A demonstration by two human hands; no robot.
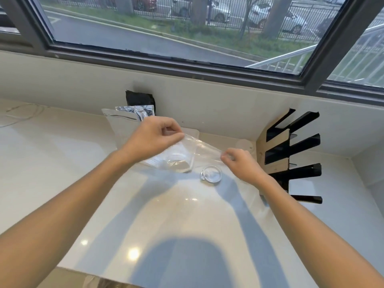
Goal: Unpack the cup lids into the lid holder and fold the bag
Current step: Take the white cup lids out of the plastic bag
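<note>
Two hands on one clear plastic bag (195, 150), held just above the white counter (62, 173). Left of the bag: silver foil pouch (133, 115) leaning at the wall. Left hand (153, 138) pinches the bag's upper left edge; right hand (241, 165) pinches its right edge, bag stretched between them. Clear cup lid (211, 175) lies on the counter just below the bag. Right of the bag: black lid holder (291, 154), against the wall.
</note>
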